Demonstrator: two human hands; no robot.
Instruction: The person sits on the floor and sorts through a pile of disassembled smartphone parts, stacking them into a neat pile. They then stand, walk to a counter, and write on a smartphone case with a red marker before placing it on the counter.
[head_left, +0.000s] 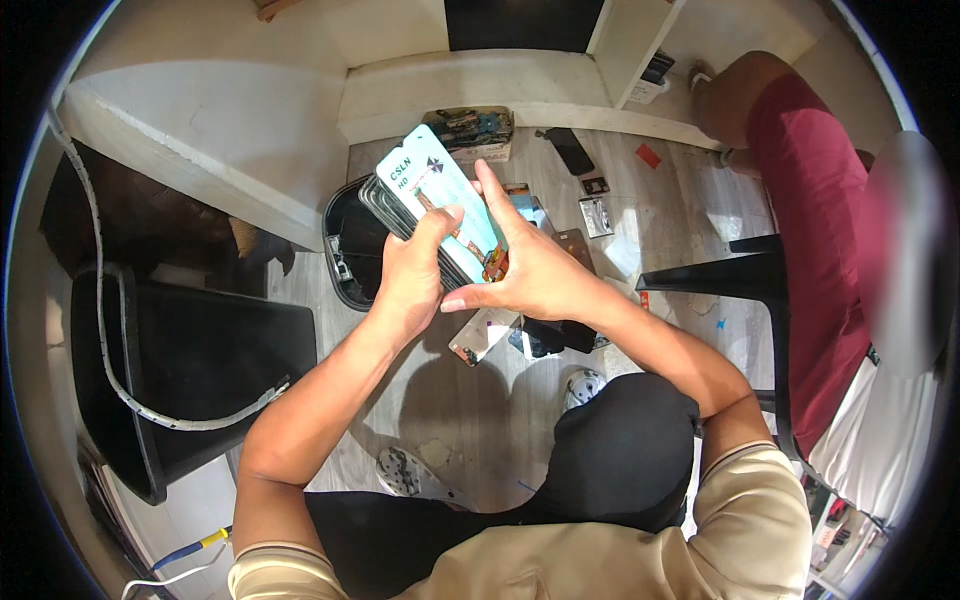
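My left hand (412, 274) holds a thick stack of phone display panels (386, 210), its thumb resting on the top one. That top panel (442, 187) has a pale green face bearing writing, with an orange flex cable near its lower end. Against the stack's right side and lower end lies my right hand (517, 259), fingers spread along the edge and thumb under the lower corner. Below the hands, a loose display panel (480, 337) and several dark phone parts (555, 337) lie on the wood-look floor.
A black bin (330, 266) stands behind the stack, near a box of phone parts (480, 135). A dark phone (570, 151) lies beyond. On the right, a person in red shorts (817, 225) sits by a black chair (720, 276). A black container (225, 360) stands left.
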